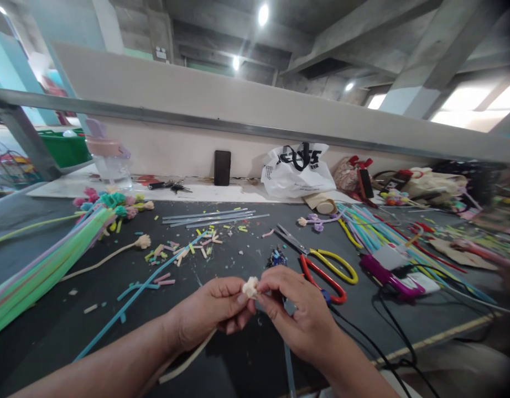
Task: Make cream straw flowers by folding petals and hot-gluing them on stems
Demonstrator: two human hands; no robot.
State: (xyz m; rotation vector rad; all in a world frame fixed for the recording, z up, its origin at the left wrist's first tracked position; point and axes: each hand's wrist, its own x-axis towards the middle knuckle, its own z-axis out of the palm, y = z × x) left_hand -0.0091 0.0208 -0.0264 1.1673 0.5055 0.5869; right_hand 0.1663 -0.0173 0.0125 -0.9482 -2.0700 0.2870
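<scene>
A small cream fuzzy flower head on a cream stem is held up over the dark table. My left hand is closed around the stem just under the blossom. At its right side, the thumb and fingertips of my right hand pinch the petals. Scissors with one red and one yellow handle lie just beyond my right hand. Behind that hand a blue glue gun is partly hidden. Another cream flower lies to the left, near a blue pipe cleaner.
Cut pipe-cleaner bits and clear glue sticks are scattered mid-table. A bundle of coloured stems with flowers lies at left. A purple glue gun with black cables sits right. A phone and white bag stand behind.
</scene>
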